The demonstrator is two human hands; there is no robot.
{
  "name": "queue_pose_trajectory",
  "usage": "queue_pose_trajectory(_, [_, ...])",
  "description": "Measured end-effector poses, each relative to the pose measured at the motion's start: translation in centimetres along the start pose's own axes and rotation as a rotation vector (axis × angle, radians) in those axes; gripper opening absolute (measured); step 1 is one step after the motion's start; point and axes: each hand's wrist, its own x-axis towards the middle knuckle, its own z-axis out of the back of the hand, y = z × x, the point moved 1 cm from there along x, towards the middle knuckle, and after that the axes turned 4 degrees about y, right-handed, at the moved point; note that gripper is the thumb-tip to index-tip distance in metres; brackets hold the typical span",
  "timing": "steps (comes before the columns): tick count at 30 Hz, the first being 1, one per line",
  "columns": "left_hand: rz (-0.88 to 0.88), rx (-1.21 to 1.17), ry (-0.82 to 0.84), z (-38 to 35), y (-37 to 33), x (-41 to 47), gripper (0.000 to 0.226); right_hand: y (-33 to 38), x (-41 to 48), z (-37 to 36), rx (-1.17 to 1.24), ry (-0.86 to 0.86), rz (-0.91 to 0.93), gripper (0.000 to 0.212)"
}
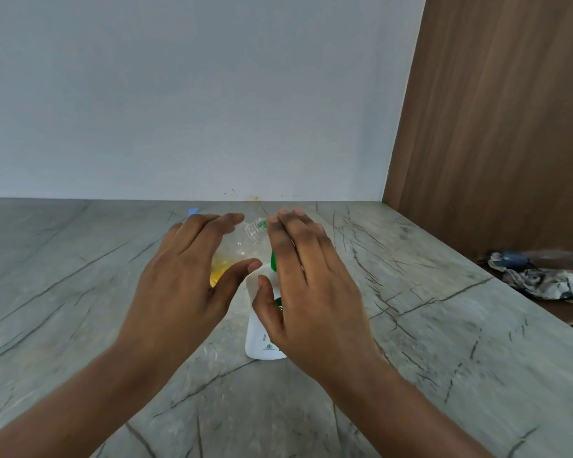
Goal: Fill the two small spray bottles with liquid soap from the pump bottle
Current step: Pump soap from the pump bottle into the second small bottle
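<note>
White pump bottle (261, 332) upright on grey veined bench (80, 292), clear bottle (234, 254) of yellow liquid behind, left hand (186, 279) and right hand (308, 285) above, both grips released.

Mostly hidden behind right hand (311, 285): pump bottle (262, 338). Behind left hand (186, 279): clear bottle (233, 250). Blurred, cropped at right edge: crumpled cloth (549, 282).

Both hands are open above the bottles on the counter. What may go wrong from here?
1. The white pump bottle and the clear bottle with yellow liquid sit close together, partly hidden by the left hand and right hand; grasping one may knock the other.
2. A bare threaded neck shows between the hands; it seems uncapped, so a bump might spill liquid on the counter.
</note>
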Motion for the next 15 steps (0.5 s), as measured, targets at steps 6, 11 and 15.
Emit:
queue_pose_trajectory(6, [0.001, -0.006, 0.011, -0.19, -0.15, -0.24, 0.05, -0.14, -0.25, 0.15, -0.007, 0.01, 0.0, 0.049])
queue_pose_trajectory(11, [0.001, -0.021, 0.036, -0.57, 0.07, -0.72, 0.051, 0.06, -0.95, -0.01, -0.012, 0.068, -0.02, 0.052])
queue_pose_trajectory(15, [-0.002, -0.027, 0.035, -0.85, 0.22, -0.92, 0.05, 0.07, -1.01, -0.17, -0.009, 0.091, -0.031, 0.053])
